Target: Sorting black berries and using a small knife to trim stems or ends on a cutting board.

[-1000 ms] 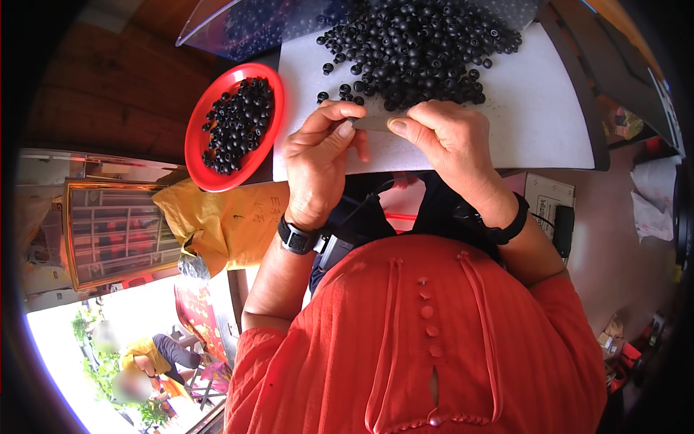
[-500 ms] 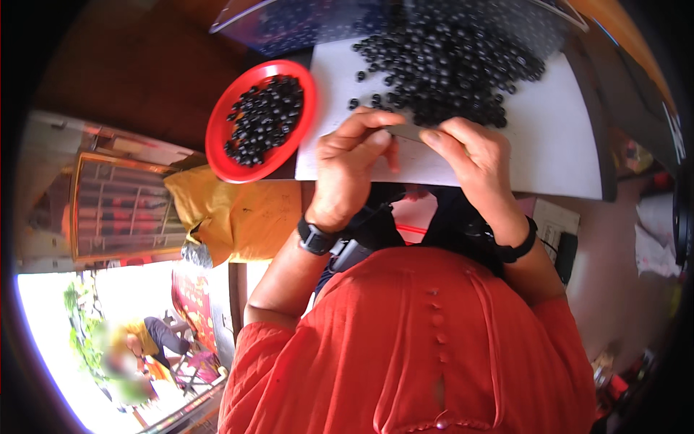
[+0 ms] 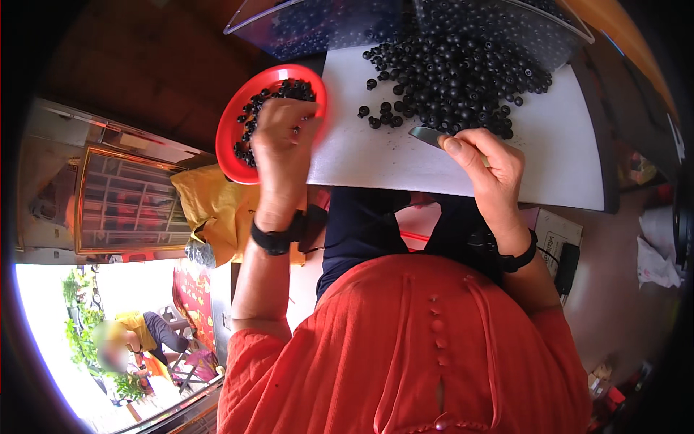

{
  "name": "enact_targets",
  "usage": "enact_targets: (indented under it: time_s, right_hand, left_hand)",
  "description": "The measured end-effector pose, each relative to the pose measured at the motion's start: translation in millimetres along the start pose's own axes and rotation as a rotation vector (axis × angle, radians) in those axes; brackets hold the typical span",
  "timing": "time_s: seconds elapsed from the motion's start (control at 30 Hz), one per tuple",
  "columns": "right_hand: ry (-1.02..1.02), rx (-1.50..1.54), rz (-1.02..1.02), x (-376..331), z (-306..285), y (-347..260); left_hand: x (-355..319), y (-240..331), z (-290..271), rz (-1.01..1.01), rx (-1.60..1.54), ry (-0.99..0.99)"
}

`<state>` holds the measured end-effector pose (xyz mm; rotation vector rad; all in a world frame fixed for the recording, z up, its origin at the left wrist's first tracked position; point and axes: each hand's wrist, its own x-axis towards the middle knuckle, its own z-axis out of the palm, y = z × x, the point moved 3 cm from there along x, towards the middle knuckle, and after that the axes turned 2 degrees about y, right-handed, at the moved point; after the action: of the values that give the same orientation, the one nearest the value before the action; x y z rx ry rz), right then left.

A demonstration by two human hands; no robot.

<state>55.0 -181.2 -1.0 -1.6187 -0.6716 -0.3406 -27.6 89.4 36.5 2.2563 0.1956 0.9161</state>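
Below the near edge of the white-topped desk (image 3: 564,170), closest to us, spreads the wearer's red shirt (image 3: 405,340). Over the desk's near right part we see the right hand (image 3: 491,163) closed round a small blade (image 3: 426,135), its bare tip pointing toward the desk's left. At the desk's left side, a red plate (image 3: 230,152) carries black bead-like pieces (image 3: 293,90); above it hangs the left hand (image 3: 282,148), fingers curled but blurred, so that we cannot tell whether they grip a piece. Farther over the desk we find the main heap (image 3: 455,79) of such pieces, with a few strays (image 3: 385,118) toward the desk's left, just beyond the blade tip. By the desk's far edge, a clear container (image 3: 253,35) shows more pieces through its wall. We judge three risks: left fingertips brought hastily to the exposed edge could be cut; a knock on the plate's rim could spill its contents; and a careless nudge could send rounded pieces rolling off the desk.
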Motion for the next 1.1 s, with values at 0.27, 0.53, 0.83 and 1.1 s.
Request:
enact_targets:
  time_s: [0.27, 0.53, 0.83, 1.1]
  right_hand:
    - [-0.007, -0.013, 0.001, -1, -1, -1]
    - [-0.018, -0.019, -0.015, 1, -3, -3]
    - [-0.007, -0.009, -0.049, 0, -2, -3]
    - [-0.008, -0.038, -0.035, 1, -1, -1]
  left_hand:
    - [-8, 22, 61, 0.291, 0.246, -0.184]
    - [-15, 23, 56, 0.125, 0.236, -0.292]
    - [-15, 15, 53, 0.11, 0.053, -0.285]
    - [-22, 34, 58, 0.358, 0.44, -0.306]
